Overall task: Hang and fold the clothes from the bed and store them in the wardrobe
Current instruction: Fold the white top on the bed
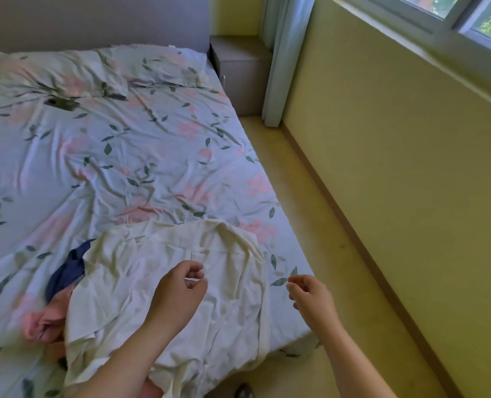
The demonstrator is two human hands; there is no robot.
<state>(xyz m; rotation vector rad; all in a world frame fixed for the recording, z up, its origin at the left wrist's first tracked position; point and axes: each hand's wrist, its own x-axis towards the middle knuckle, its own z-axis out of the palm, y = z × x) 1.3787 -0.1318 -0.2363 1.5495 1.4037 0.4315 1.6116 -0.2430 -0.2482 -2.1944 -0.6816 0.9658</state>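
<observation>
A cream collared shirt [141, 285] lies spread flat on the near corner of the bed [123, 156], its collar pointing toward the pillows. A dark blue garment [69, 271] and a pink garment [41, 323] poke out from under its left side. My left hand [178, 291] hovers over the middle of the shirt with its fingers loosely curled and nothing in them. Off the bed's right edge, my right hand [310, 294] hangs with relaxed, slightly bent fingers, also holding nothing. No wardrobe or hanger is in view.
Two pillows [66, 73] in the same floral print lie at the headboard. A grey bedside cabinet [241, 73] stands in the far corner beside a pale curtain [284, 58]. A strip of wooden floor [339, 254] runs between bed and yellow wall under the window.
</observation>
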